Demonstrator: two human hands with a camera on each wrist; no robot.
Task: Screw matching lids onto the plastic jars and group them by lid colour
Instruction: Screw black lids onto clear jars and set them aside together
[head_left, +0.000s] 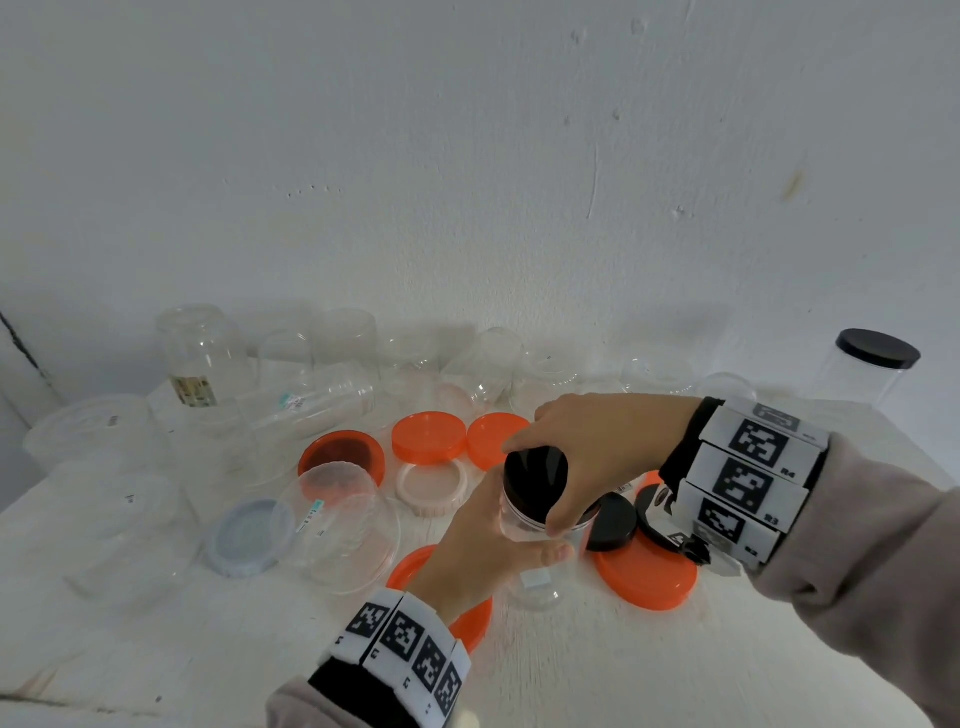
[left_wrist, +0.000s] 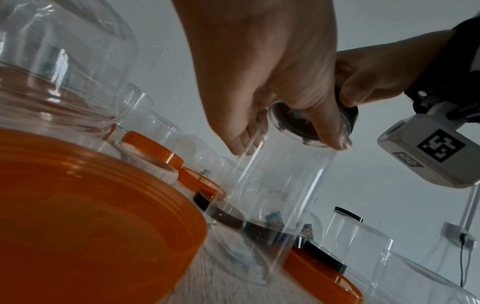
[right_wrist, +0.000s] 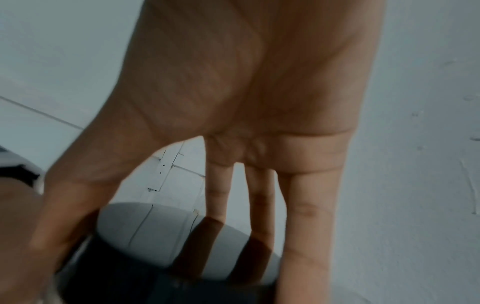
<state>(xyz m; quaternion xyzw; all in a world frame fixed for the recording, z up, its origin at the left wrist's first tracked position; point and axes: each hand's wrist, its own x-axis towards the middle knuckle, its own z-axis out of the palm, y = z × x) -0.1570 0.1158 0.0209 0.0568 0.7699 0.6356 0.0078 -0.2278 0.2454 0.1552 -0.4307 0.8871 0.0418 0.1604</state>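
white table (head_left: 597, 670) bears clear jars (head_left: 200, 358) (loose orange lids (head_left: 428, 435)).

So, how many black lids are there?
4 black lids: one under the right hand on the held jar, one on the far-right jar, two loose beside the right wrist; others may be hidden.

A glossy black plastic lid (head_left: 535, 475) mirrors the wall above a smooth, clear plastic jar (left_wrist: 280, 185) at frame centre. Translucent, shiny orange plastic lids (head_left: 428, 436) lie on a rough, matt white tabletop (head_left: 571, 675). Behind, a matt, pitted painted wall (head_left: 467, 156); lower right, soft grey cloth sleeve (head_left: 872, 561).
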